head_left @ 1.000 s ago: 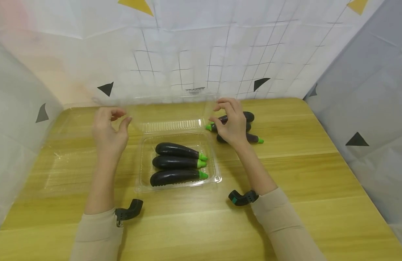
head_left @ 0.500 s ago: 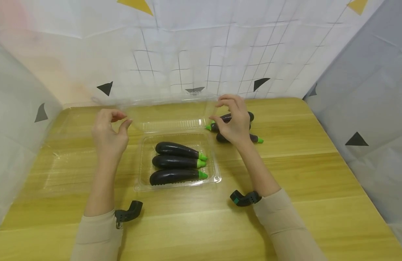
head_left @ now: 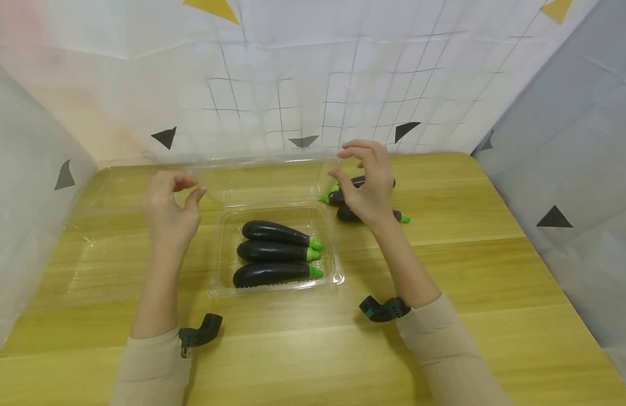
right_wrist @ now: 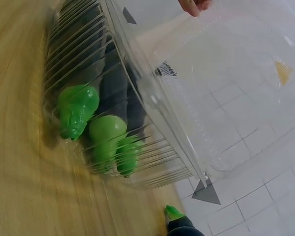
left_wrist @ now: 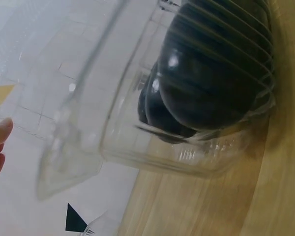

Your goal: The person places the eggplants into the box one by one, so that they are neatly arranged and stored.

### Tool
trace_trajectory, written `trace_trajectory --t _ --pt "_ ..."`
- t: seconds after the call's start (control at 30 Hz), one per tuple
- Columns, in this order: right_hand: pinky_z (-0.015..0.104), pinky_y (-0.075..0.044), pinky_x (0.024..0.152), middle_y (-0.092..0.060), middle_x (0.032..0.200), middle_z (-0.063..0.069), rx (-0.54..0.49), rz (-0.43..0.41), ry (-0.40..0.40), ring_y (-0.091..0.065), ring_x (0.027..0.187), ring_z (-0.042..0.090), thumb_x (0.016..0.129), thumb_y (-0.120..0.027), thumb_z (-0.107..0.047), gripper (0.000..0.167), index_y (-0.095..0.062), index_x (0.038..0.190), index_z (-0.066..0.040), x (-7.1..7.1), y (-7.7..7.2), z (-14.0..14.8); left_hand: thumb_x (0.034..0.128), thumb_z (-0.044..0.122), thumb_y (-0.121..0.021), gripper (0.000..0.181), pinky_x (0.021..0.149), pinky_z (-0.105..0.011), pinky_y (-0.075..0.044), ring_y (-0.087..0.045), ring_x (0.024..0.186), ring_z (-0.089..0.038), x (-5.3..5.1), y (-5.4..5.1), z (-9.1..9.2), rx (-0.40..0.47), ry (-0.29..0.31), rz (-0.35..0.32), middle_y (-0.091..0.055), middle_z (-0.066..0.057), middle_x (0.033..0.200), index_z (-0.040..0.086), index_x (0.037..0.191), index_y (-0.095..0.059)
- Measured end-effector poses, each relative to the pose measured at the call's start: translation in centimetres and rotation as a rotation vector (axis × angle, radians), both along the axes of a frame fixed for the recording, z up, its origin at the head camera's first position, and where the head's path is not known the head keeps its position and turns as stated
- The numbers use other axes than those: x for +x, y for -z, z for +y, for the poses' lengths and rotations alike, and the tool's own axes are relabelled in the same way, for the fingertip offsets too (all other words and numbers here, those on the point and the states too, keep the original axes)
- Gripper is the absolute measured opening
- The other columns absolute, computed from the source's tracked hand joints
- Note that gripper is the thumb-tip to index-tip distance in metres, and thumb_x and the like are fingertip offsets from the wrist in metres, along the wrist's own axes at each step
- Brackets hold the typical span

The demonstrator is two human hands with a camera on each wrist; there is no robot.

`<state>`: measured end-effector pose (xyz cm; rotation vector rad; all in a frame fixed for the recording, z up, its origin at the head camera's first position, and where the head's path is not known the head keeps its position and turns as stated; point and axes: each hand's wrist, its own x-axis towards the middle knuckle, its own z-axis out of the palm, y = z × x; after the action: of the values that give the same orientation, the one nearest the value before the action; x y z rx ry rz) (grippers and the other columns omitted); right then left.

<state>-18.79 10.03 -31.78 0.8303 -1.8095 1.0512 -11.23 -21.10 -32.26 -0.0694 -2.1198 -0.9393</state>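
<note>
An open clear plastic clamshell container (head_left: 277,293) sits on the table, with three dark eggplants (head_left: 274,251) side by side in its base. Its lid (head_left: 267,180) stands raised at the back. My left hand (head_left: 172,208) pinches the lid's left edge between thumb and fingers; in the left wrist view its fingertips (left_wrist: 0,130) show at the frame's left side. At the lid's right corner, my right hand (head_left: 369,186) has its thumb and curved fingers about the edge. The right wrist view shows the green stems (right_wrist: 108,130) through the base's ribbed wall.
Three more eggplants (head_left: 348,214) lie to the right of the container, partly behind my right hand. Another faint clear plastic container (head_left: 105,259) stands at the left. White sheets (head_left: 292,67) wall off the table's (head_left: 470,282) back and sides.
My right hand has moved up and slightly right. The lid's upper edge has shifted lower in the head view and tilted a little. My left hand has hardly moved.
</note>
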Motion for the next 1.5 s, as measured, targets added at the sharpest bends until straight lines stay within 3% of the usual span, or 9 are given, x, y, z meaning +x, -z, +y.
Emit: trace_trajectory --t 0.27,0.4,0.6,0.67,0.9,1.13,1.23,1.37,1.5 --pt "0.033 -0.042 0.069 -0.061 0.107 0.014 0.03 0.016 0.016 -0.052 0.099 0.031 0.069 -0.083 0.008 0.033 -0.06 0.09 -0.001 0.5 -0.4 0.0 0.0777 -0.007 -0.076 0.022 0.085 -0.038 -0.044 -0.055 0.091 -0.034 0.3 -0.3 0.1 0.031 0.022 -0.017 -0.06 -0.02 0.092 -0.01 0.093 -0.059" --pt "0.033 -0.042 0.069 -0.061 0.106 0.014 0.03 0.024 0.007 -0.053 0.099 0.031 0.07 -0.082 0.007 0.031 -0.06 0.089 -0.001 0.7 -0.4 0.0 0.0782 -0.005 -0.076 0.027 0.086 -0.038 -0.044 -0.055 0.094 -0.033 0.9 -0.8 0.4 0.057 0.047 0.015 -0.058 -0.021 0.096 -0.011 0.099 -0.058" --pt "0.028 -0.041 0.07 -0.062 0.105 0.013 0.022 0.019 0.0 -0.053 0.096 0.03 0.071 -0.082 0.006 0.029 -0.061 0.089 0.0 0.9 -0.1 0.2 0.0792 -0.003 -0.076 0.028 0.087 -0.027 -0.043 -0.055 0.095 -0.027 1.6 -1.6 0.6 0.075 0.06 0.069 -0.059 -0.019 0.096 -0.011 0.1 -0.059" --pt "0.026 -0.04 0.071 -0.063 0.104 0.013 0.018 0.017 -0.002 -0.054 0.095 0.03 0.071 -0.082 0.005 0.028 -0.061 0.089 0.0 0.9 0.0 0.2 0.0789 -0.003 -0.076 0.028 0.087 -0.025 -0.043 -0.055 0.094 -0.023 1.8 -1.9 0.7 0.088 0.07 0.077 -0.059 -0.016 0.096 -0.011 0.099 -0.059" --pt "0.024 -0.039 0.072 -0.063 0.101 0.014 -0.001 0.011 -0.034 -0.054 0.095 0.031 0.073 -0.081 0.003 0.024 -0.061 0.087 -0.001 1.4 0.2 0.5 0.0756 -0.008 -0.077 0.022 0.088 -0.024 -0.044 -0.054 0.09 -0.006 2.7 -2.3 0.9 0.161 0.113 0.101 -0.056 0.012 0.091 -0.012 0.09 -0.061" --pt "0.034 -0.041 0.087 -0.064 0.098 0.014 0.005 0.006 -0.093 -0.054 0.096 0.033 0.067 -0.085 0.002 0.027 -0.062 0.079 -0.004 2.6 0.3 1.0 0.0712 -0.01 -0.08 0.022 0.084 -0.019 -0.041 -0.052 0.088 0.001 4.3 -1.9 0.1 0.084 0.122 0.025 -0.061 0.001 0.085 -0.009 0.084 -0.062" --pt "0.033 -0.041 0.088 -0.064 0.097 0.015 0.022 -0.015 -0.146 -0.054 0.096 0.033 0.072 -0.085 -0.011 0.023 -0.063 0.076 -0.005 3.2 0.4 1.3 0.0691 -0.011 -0.081 0.024 0.084 -0.018 -0.041 -0.052 0.088 0.002 5.0 -1.8 -0.3 0.041 0.148 0.006 -0.062 -0.003 0.083 -0.007 0.083 -0.062" --pt "0.028 -0.042 0.085 -0.064 0.098 0.015 0.071 -0.062 -0.222 -0.056 0.095 0.033 0.08 -0.079 -0.035 0.034 -0.063 0.072 -0.006 4.4 0.6 1.9 0.0646 -0.014 -0.082 0.027 0.085 -0.016 -0.04 -0.052 0.088 0.001 6.1 -1.4 -0.8 -0.012 0.188 -0.017 -0.064 -0.011 0.082 -0.004 0.082 -0.064" --pt "0.029 -0.044 0.084 -0.065 0.1 0.014 0.16 -0.081 -0.267 -0.056 0.095 0.031 0.082 -0.076 -0.039 0.035 -0.064 0.071 -0.008 5.6 0.9 2.5 0.062 -0.013 -0.084 0.028 0.085 -0.015 -0.04 -0.054 0.088 0.0 7.0 -0.8 -1.4 -0.07 0.238 -0.028 -0.064 -0.009 0.082 0.0 0.08 -0.067"
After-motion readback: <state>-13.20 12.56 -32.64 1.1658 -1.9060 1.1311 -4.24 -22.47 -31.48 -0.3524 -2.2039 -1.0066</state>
